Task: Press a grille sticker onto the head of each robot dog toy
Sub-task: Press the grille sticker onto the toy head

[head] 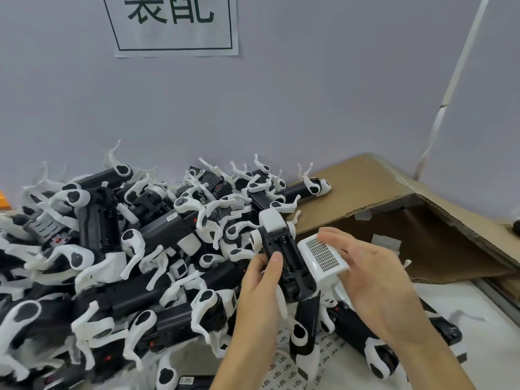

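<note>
The left hand [260,280] is gripping the black-and-white plastic robot dog toy [284,263] at centre while the open right hand [365,266], at three o'clock, is pressing the dotted grille sticker [322,254] onto its white head; rubbing edges flat should help.

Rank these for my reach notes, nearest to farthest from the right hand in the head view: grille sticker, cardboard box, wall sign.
1. grille sticker: on the white head, at the fingertips of the right hand.
2. cardboard box: lying open just behind the hand, to the right.
3. wall sign: high on the wall, upper left.
</note>
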### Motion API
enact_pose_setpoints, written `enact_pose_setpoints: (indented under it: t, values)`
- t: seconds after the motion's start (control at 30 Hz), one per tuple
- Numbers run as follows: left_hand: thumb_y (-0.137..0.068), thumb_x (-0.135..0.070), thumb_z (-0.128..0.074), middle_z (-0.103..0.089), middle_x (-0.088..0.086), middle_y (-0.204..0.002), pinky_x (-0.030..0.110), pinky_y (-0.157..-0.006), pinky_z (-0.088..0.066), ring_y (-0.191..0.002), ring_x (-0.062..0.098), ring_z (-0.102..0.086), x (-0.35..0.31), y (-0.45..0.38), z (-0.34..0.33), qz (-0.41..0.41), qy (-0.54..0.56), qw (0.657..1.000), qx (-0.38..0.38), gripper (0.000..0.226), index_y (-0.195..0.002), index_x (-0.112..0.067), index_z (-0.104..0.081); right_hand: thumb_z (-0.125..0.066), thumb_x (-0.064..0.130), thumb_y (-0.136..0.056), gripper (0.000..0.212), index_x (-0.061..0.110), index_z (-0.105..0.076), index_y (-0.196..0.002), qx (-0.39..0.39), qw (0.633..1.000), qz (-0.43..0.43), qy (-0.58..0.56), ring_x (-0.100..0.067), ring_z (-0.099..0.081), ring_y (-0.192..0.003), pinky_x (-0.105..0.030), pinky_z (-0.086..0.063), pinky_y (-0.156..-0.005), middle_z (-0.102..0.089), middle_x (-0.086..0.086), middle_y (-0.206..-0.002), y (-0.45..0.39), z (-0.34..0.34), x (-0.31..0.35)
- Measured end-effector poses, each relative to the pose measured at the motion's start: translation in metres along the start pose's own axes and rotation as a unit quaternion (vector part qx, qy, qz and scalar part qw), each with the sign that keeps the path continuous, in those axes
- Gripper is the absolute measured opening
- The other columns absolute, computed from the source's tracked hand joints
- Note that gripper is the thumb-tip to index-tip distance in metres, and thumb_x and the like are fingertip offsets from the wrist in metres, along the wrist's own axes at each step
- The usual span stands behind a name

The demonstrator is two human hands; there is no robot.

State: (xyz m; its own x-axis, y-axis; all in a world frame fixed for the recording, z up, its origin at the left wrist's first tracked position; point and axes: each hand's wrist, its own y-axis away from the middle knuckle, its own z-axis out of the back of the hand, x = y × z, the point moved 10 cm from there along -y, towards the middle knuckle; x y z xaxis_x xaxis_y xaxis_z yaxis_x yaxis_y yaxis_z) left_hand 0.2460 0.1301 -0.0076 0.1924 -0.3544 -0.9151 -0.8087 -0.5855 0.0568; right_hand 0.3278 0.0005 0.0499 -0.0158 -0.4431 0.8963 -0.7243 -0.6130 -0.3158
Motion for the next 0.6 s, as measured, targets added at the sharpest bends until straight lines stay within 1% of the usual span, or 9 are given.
enact_pose_setpoints:
  t: [0.07, 0.1, 0.2, 0.27, 0.33, 0.37, 0.43, 0.53, 0.6]
  values:
    - [-0.094, -0.041, -0.06, -0.077, 0.0, -0.104, 0.049, -0.105, -0.048, -0.109, 0.021, -0.069, -0.001, 0.001, -0.002, -0.01, -0.006, 1.0, 0.006, 0.017, -0.088, -0.035, -0.075, -0.081, 0.041, -0.076, 0.03, 0.029, -0.08, -0.103, -0.043, 0.988, 0.019, 0.149, -0.011, -0.068, -0.114, -0.018, -0.054, -0.091, -0.076, 0.005, -0.115, 0.001, 0.004, 0.001]
    - [-0.092, -0.044, -0.061, -0.077, -0.002, -0.097, 0.046, -0.102, -0.05, -0.107, 0.019, -0.07, -0.003, 0.001, -0.003, -0.019, -0.011, 1.0, 0.009, 0.017, -0.088, -0.035, -0.074, -0.08, 0.04, -0.072, 0.037, 0.033, -0.076, -0.108, -0.058, 0.977, 0.024, 0.202, -0.006, -0.069, -0.109, -0.014, -0.053, -0.086, -0.077, 0.011, -0.11, 0.002, 0.004, 0.002]
    - [-0.082, -0.052, -0.062, -0.07, -0.007, -0.065, 0.03, -0.091, -0.049, -0.095, 0.016, -0.071, -0.007, 0.002, -0.003, -0.041, -0.024, 0.999, 0.017, 0.021, -0.089, -0.036, -0.073, -0.078, 0.027, -0.075, 0.046, 0.036, -0.066, -0.119, -0.061, 0.971, 0.018, 0.23, 0.002, -0.07, -0.104, -0.008, -0.052, -0.079, -0.075, 0.022, -0.107, 0.001, 0.005, -0.004]
    - [-0.087, -0.048, -0.062, -0.07, -0.006, -0.068, 0.029, -0.09, -0.048, -0.099, 0.014, -0.071, -0.006, 0.001, -0.002, -0.045, -0.024, 0.998, 0.022, 0.016, -0.089, -0.037, -0.073, -0.08, 0.018, -0.081, 0.051, 0.036, -0.062, -0.124, -0.054, 0.961, 0.005, 0.271, 0.006, -0.066, -0.108, -0.007, -0.051, -0.082, -0.072, 0.029, -0.11, 0.0, 0.007, -0.006]
    - [-0.082, -0.051, -0.062, -0.071, -0.006, -0.072, 0.025, -0.085, -0.046, -0.098, 0.004, -0.071, -0.007, 0.002, -0.002, -0.048, -0.031, 0.998, 0.024, 0.015, -0.088, -0.042, -0.073, -0.079, 0.015, -0.084, 0.053, 0.039, -0.058, -0.127, -0.05, 0.95, -0.012, 0.308, 0.012, -0.064, -0.108, -0.005, -0.049, -0.081, -0.069, 0.036, -0.108, 0.001, 0.011, -0.009]
    - [-0.079, -0.052, -0.062, -0.074, -0.006, -0.078, 0.025, -0.085, -0.046, -0.097, 0.001, -0.07, -0.007, 0.002, -0.001, -0.051, -0.034, 0.998, 0.024, 0.016, -0.087, -0.043, -0.072, -0.078, 0.016, -0.085, 0.054, 0.04, -0.057, -0.128, -0.047, 0.946, -0.021, 0.321, 0.013, -0.063, -0.107, -0.006, -0.05, -0.08, -0.069, 0.037, -0.106, 0.001, 0.013, -0.01]
    - [-0.076, -0.053, -0.063, -0.076, -0.006, -0.084, 0.03, -0.09, -0.049, -0.097, 0.006, -0.071, -0.006, 0.0, -0.002, -0.059, -0.035, 0.997, 0.031, 0.02, -0.09, -0.042, -0.073, -0.077, 0.019, -0.087, 0.052, 0.041, -0.057, -0.129, -0.036, 0.939, -0.037, 0.339, 0.011, -0.065, -0.104, -0.009, -0.053, -0.075, -0.07, 0.031, -0.108, 0.001, 0.016, -0.012]
    - [-0.068, -0.062, -0.064, -0.069, -0.007, -0.068, 0.035, -0.097, -0.049, -0.098, 0.014, -0.07, -0.004, -0.001, -0.006, -0.072, -0.042, 0.995, 0.049, 0.035, -0.095, -0.041, -0.072, -0.076, 0.015, -0.086, 0.049, 0.038, -0.061, -0.127, -0.047, 0.944, -0.031, 0.325, 0.004, -0.07, -0.099, -0.011, -0.055, -0.074, -0.074, 0.021, -0.106, 0.0, 0.025, -0.007]
    - [-0.065, -0.065, -0.064, -0.066, -0.009, -0.062, 0.032, -0.092, -0.049, -0.089, 0.009, -0.07, -0.003, -0.001, -0.007, -0.078, -0.044, 0.994, 0.056, 0.037, -0.095, -0.043, -0.071, -0.074, 0.01, -0.087, 0.045, 0.033, -0.065, -0.124, -0.077, 0.955, -0.003, 0.285, 0.001, -0.071, -0.102, -0.011, -0.055, -0.079, -0.075, 0.022, -0.107, 0.0, 0.032, 0.001]
